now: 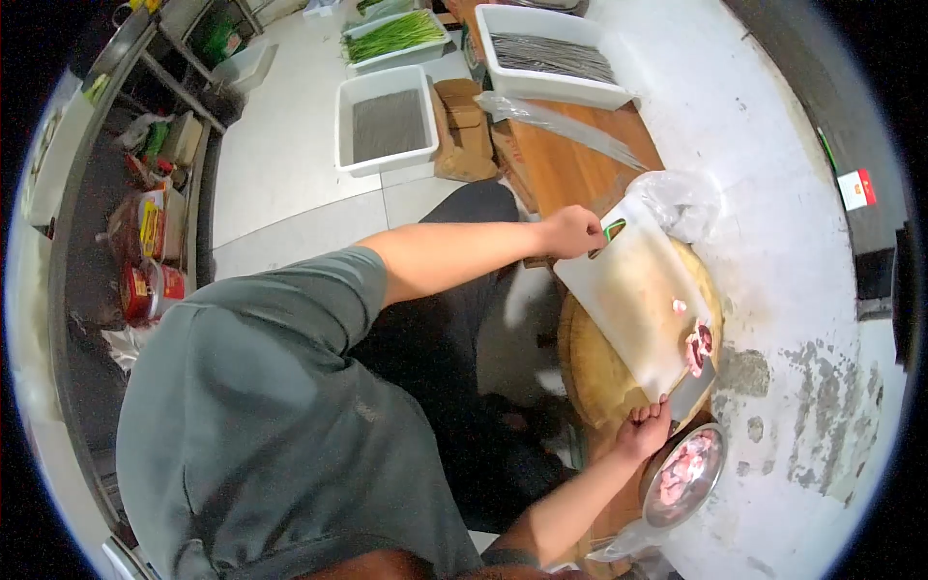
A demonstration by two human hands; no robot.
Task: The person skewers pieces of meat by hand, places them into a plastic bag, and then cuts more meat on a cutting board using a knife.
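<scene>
A white cutting board (633, 290) lies at a slant over a round wooden chopping block (585, 372). My left hand (570, 232) is closed on its upper end, by the green-edged handle hole. My right hand (646, 428) is closed at the lower corner of the same board. Right beside those fingers is a flat grey blade (692, 391); its handle is not visible. A dark red and pale piece of meat (697, 348) rests near the board's right edge, with a small pale scrap (679, 306) above it. Next to my right hand stands a metal bowl (717, 474) of pinkish meat pieces.
A crumpled clear plastic bag (681, 203) sits against the stained white wall (802, 290). White tubs of thin skewers (343, 126) (619, 97) and a tray of green stalks (391, 39) are farther up. Shelves with red containers (155, 290) line the left.
</scene>
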